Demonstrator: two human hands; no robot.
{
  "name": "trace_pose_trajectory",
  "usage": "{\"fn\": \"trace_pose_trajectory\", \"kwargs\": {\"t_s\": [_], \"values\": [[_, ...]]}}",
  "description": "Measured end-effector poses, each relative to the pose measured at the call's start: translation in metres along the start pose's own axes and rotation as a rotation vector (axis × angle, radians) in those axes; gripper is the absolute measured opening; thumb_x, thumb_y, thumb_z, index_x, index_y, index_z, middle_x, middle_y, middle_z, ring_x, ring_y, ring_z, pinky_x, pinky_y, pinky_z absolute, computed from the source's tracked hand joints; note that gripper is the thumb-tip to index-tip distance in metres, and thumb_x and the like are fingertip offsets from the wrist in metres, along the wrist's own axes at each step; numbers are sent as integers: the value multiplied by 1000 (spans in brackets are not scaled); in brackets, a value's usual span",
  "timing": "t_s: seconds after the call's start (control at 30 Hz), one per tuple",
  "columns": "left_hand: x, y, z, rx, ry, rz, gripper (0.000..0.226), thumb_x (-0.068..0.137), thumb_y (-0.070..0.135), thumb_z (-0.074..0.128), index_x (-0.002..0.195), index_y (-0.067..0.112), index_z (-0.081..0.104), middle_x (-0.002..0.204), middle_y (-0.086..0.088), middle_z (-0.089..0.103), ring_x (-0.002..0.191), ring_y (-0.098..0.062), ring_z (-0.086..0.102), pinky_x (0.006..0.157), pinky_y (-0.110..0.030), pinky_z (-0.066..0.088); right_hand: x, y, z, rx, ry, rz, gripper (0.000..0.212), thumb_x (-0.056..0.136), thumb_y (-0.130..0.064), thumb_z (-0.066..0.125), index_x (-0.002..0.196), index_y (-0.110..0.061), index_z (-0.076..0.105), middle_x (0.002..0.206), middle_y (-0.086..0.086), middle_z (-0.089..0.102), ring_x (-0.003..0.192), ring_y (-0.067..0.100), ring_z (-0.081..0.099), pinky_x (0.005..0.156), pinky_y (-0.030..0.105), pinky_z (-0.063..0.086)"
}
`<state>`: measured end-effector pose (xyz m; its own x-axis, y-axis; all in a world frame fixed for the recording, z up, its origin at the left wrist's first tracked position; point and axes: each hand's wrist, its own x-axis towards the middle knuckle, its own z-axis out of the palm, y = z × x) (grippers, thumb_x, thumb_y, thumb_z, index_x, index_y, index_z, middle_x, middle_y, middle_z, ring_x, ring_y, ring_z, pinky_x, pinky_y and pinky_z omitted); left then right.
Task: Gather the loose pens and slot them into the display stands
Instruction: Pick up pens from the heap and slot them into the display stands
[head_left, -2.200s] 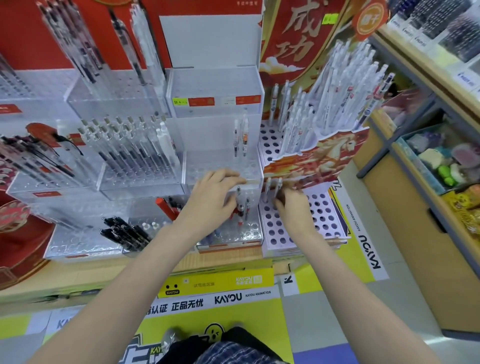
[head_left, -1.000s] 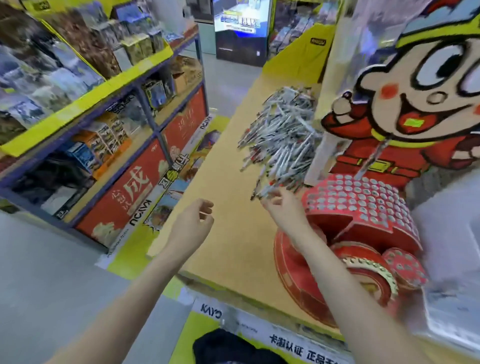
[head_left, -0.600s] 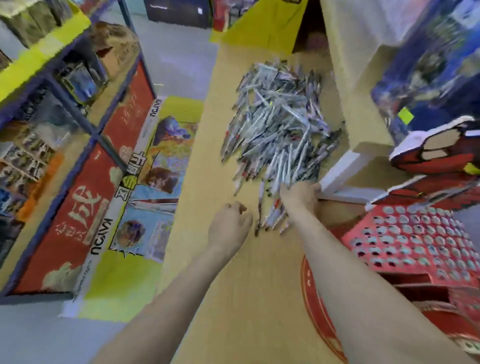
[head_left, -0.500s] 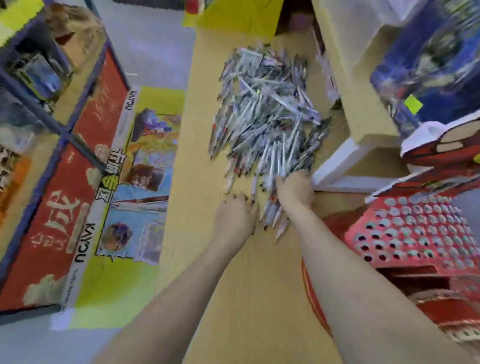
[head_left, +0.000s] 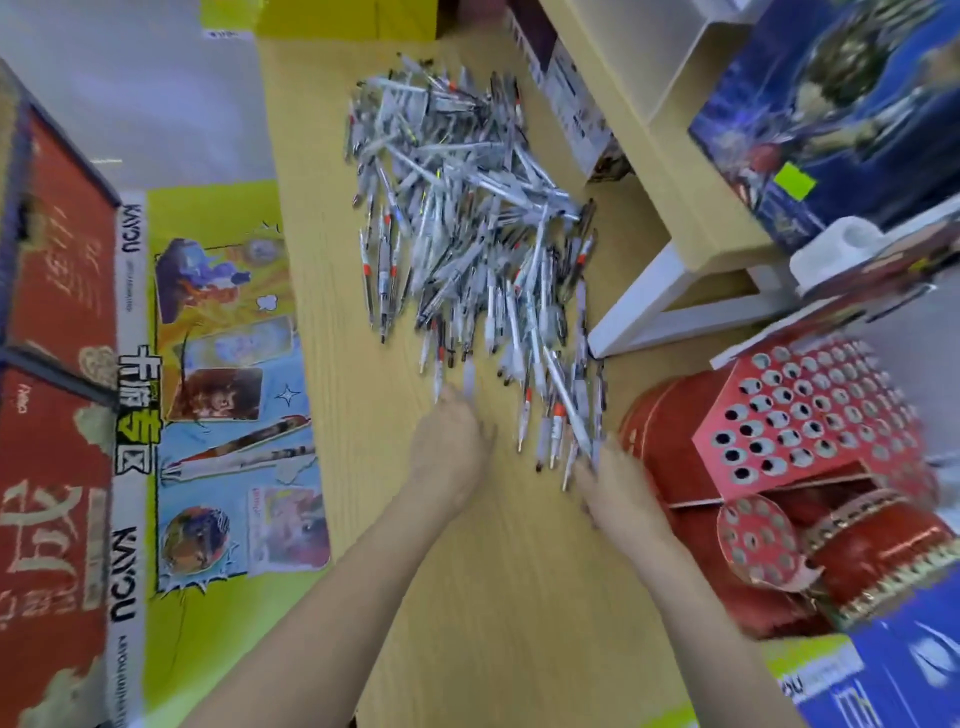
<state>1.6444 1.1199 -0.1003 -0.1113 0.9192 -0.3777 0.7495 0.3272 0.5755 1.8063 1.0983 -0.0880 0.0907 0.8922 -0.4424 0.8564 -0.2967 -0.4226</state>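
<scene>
Here I saw both hands at the near edge of the pen pile (head_left: 467, 223) on the bench (head_left: 509, 597); the left hand (head_left: 449, 457) curled beside loose pens, the right hand (head_left: 618, 493) touched several, though blur hid either grip.

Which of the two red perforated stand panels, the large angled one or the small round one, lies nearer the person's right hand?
The small round panel: it sits low, just beside the right hand, while the large angled panel rises farther up and back.

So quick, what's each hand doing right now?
Left hand: fingers curled at the near edge of the grey-white loose pen pile; grip cannot be told.
Right hand: grips several pens.
</scene>
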Motion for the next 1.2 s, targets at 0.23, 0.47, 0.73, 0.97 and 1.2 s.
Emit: {"fn": "trace_pose_trajectory", "kwargs": {"t_s": [0.23,0.47,0.73,0.97,1.2], "values": [[19,35,16,-224,-13,16,29,98,25,42,112,0,40,80,-1,47,63,-13,43,47,-24,26,-29,-3,8,-333,75,128,48,96,-48,39,119,-6,42,109,15,64,103,34,61,76,37,45],[24,33,34,65,-39,24,28,93,25,54,108,3,45,102,-13,59,88,-30,59,60,-33,37,22,-23,4,-340,69,165,54,96,-48,40,124,-2,38,121,16,59,110,33,58,77,35,41],[-11,0,18,-54,-64,57,20,91,25,52,83,8,42,75,-2,47,68,-23,44,56,-30,28,22,-13,7,-296,-25,249,54,90,-45,50,121,-2,44,118,12,60,108,30,58,76,32,41],[-46,-30,3,-124,-339,-7,23,94,22,44,73,16,35,62,3,49,54,-11,46,45,-20,30,-40,5,23,-468,15,144,26,89,-34,47,97,-11,55,99,5,66,94,27,63,68,30,39],[-65,-27,1,-399,-457,-141,11,92,12,39,82,11,42,75,-8,56,54,-18,54,49,-26,46,-51,15,24,-461,43,125,27,95,-30,44,106,-6,51,104,9,65,98,30,62,72,32,42]]}}
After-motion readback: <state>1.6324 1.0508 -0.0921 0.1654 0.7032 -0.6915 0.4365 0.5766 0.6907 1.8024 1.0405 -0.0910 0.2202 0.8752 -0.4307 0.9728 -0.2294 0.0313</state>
